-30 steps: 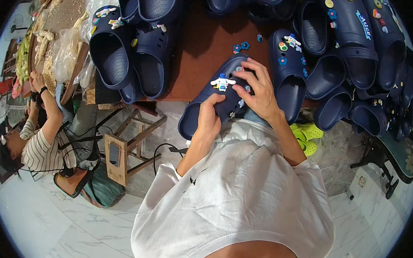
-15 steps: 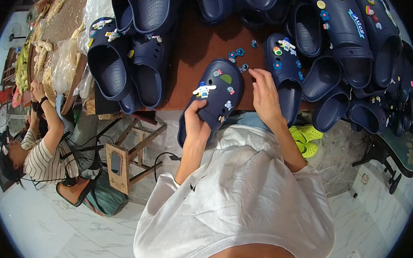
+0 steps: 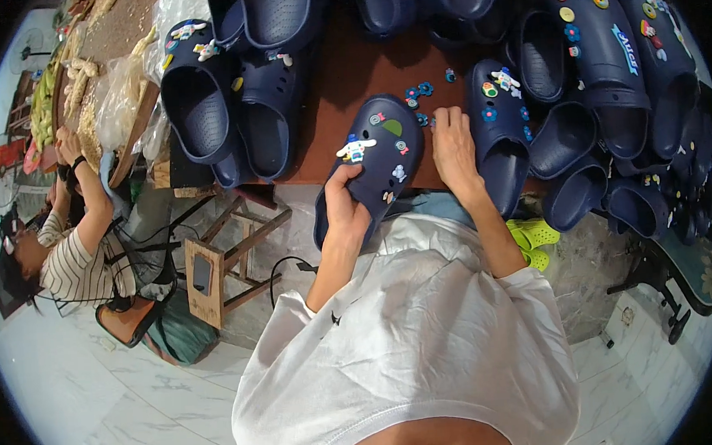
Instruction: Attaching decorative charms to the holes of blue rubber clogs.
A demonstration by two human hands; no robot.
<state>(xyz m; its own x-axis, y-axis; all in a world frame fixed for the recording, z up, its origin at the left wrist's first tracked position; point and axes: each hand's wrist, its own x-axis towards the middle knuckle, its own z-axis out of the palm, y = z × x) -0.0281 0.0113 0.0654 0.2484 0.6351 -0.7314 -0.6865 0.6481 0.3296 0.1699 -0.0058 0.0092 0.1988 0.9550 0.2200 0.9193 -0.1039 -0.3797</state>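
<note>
From the head camera, your left hand [image 3: 345, 207] wraps the heel end of a navy clog [image 3: 373, 160], fingers curled under the sole and thumb on top; the clog lies toe-away at the near edge of the brown table [image 3: 339, 77], its heel hanging off the edge over the floor; that overhang is your first risk, since loosening that hold could let the shoe tip and drop toward the wooden stool [image 3: 220, 259] below. Your right hand [image 3: 453, 147] lies palm-down on the tabletop just beside the clog, fingertips drawn together over the loose charms [image 3: 418, 96]; whether a charm is actually pinched I cannot tell, as the fingers hide it. The small blue pieces lie scattered near the table edge; a sweep of your wrist could flick one off, and it would be hard to find on the pale marbled floor. The clog already carries several charms, among them a white figure charm [image 3: 355, 148] and a green leaf charm [image 3: 392, 127]; pushing a new one in at an angle could leave it half-seated or pop a neighbour loose. Another decorated clog [image 3: 501, 124] sits touching your right wrist; crowding there could knock it. A person in a striped shirt [image 3: 69, 256] sits well apart at left.
</note>
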